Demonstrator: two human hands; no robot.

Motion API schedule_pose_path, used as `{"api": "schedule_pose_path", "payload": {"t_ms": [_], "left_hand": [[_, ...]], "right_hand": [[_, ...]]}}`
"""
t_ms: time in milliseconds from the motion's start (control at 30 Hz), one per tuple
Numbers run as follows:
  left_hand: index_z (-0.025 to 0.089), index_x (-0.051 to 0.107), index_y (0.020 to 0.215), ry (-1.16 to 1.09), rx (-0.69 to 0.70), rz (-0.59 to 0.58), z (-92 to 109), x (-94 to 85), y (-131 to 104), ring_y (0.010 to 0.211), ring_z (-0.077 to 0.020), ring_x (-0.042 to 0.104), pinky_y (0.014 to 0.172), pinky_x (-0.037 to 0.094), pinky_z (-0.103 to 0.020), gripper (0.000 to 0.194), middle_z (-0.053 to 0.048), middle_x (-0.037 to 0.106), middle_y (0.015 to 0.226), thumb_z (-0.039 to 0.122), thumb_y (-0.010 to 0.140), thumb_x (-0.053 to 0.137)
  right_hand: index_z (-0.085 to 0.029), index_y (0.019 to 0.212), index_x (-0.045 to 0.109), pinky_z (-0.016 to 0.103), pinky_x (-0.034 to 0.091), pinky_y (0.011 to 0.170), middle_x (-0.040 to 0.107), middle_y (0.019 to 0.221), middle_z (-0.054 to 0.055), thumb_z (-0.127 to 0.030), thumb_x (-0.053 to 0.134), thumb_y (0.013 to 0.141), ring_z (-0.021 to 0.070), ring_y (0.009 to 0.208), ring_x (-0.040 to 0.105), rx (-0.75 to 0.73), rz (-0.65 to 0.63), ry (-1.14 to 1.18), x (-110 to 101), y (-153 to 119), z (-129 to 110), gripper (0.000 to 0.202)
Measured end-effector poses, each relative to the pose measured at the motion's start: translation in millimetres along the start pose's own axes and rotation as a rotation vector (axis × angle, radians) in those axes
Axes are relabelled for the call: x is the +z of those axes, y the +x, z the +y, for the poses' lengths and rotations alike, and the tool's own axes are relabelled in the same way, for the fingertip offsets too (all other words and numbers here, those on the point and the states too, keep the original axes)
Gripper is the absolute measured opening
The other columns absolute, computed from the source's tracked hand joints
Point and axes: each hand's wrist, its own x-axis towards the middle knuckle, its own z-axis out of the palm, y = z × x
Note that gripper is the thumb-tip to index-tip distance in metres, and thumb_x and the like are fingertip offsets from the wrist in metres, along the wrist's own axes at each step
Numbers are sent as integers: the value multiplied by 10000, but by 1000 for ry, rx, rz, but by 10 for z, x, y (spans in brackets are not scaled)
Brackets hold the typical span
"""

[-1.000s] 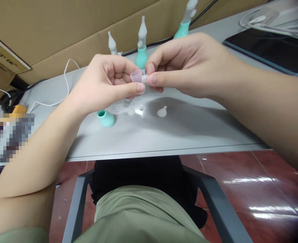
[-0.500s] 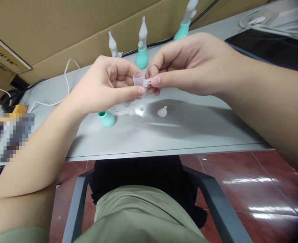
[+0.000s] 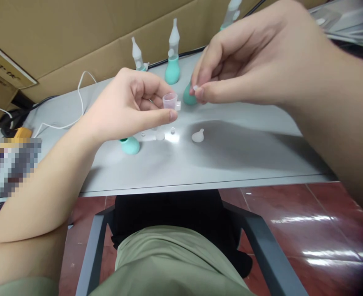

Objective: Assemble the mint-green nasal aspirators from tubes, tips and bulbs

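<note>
Between the thumb and fingers of my left hand (image 3: 135, 102) is a small translucent cup (image 3: 169, 101), its wide mouth up and a short side tube pointing right. My right hand (image 3: 252, 68) is apart from the cup, up and to the right, pinching a tiny white plastic piece (image 3: 195, 88) whose shape is mostly hidden. A teal rubber bulb (image 3: 188, 98) is partly covered by those right fingertips. Below my left hand a second teal bulb (image 3: 131, 146) lies tilted, its opening facing left. A white teardrop-shaped piece (image 3: 197, 136) and a small clear plastic part (image 3: 159, 135) lie on the table.
Nasal aspirators with white tips stand along the back: one at left (image 3: 137, 53), one in the middle (image 3: 172, 70), one at right (image 3: 231, 14). Behind them is a cardboard wall (image 3: 82, 37). A white cable (image 3: 82, 94) runs across the grey table (image 3: 156, 174).
My right hand has pulled away from the cup, moving right and up with the tiny white piece. The teal bulb behind its fingers now shows. My left hand has stayed nearly still.
</note>
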Motion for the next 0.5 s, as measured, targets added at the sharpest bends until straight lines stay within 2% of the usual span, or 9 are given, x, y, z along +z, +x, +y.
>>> {"api": "schedule_pose_path", "payload": {"t_ms": [67, 100, 133, 200, 267, 333, 500], "left_hand": [[181, 894, 1031, 25, 13, 22, 16, -3, -13, 768, -161, 773, 765, 654, -350, 164, -39, 826, 898, 209, 898, 985], [178, 892, 1055, 40, 11, 28, 15, -6, -17, 800, -166, 784, 806, 665, -367, 179, -41, 830, 922, 223, 909, 986], [177, 888, 1077, 54, 6, 34, 7, -10, -19, 835, -176, 798, 841, 673, -387, 191, -46, 837, 953, 236, 922, 984], [185, 880, 1097, 75, -1, 40, -23, -19, -17, 885, -202, 820, 882, 681, -419, 202, -60, 846, 1008, 259, 940, 983], [197, 876, 1090, 79, 9, 51, -54, -25, -10, 895, -222, 829, 889, 681, -441, 204, -72, 846, 1035, 265, 937, 992], [209, 881, 1080, 76, 26, 59, -73, -25, -5, 885, -232, 830, 876, 680, -449, 213, -76, 847, 1043, 260, 918, 1010], [211, 890, 1055, 67, 43, 78, -56, -21, -15, 876, -225, 840, 854, 690, -423, 184, -73, 866, 1036, 246, 913, 1001]], "right_hand": [[-291, 850, 866, 215, 531, 574, 793, 789, -47, -445, 1042, 940, 78, 686, 714, -16, -167, -78, -147, 29, 88, 251], [-293, 892, 886, 188, 489, 529, 782, 767, -65, -334, 1022, 960, 64, 646, 696, -18, -244, -149, -220, 48, 151, 158], [-296, 931, 906, 164, 478, 509, 797, 778, -83, -192, 1018, 927, 59, 628, 710, -26, -316, -228, -287, 66, 219, 152], [-306, 992, 950, 134, 479, 506, 828, 811, -112, -16, 1033, 815, 48, 606, 715, -40, -387, -377, -395, 94, 351, 349], [-294, 998, 965, 110, 461, 514, 835, 814, -134, 8, 1044, 793, 28, 582, 689, -54, -395, -453, -459, 104, 448, 374], [-274, 995, 966, 92, 429, 510, 826, 796, -146, -38, 1055, 828, 8, 563, 658, -64, -392, -455, -478, 103, 503, 303], [-248, 988, 977, 111, 345, 446, 810, 746, -135, -47, 1055, 836, -11, 477, 587, 9, -475, -414, -417, 125, 631, 263]]}}
